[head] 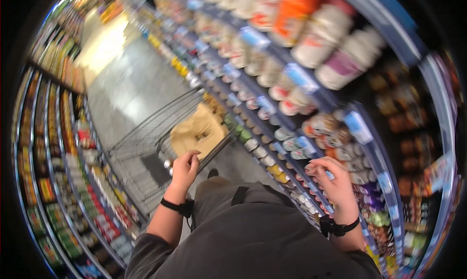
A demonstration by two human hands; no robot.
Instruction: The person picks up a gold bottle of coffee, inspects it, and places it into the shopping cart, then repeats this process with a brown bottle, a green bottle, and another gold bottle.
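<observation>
A wire shopping cart point(136, 133) stands in front of me, with a tan bag point(199, 131) bearing dark writing in its near part. My left hand point(186, 169) is at the cart's handle bar point(217, 147), its fingers curled loosely; whether they touch the bar cannot be told. My right hand point(330, 175) hovers in front of the shelves on the right, fingers bent and partly apart, and holds nothing visible. Small cans or jars point(292, 144) line the shelf beside it. Each wrist wears a black band.
Tall shelving with price tags point(301, 78) runs along the right, holding white bottles point(343, 56) and orange-labelled containers point(295, 13). Another shelf row point(51, 151) full of packaged goods curves along the left. Between them lies a grey aisle floor point(135, 64). Much of the view is blurred.
</observation>
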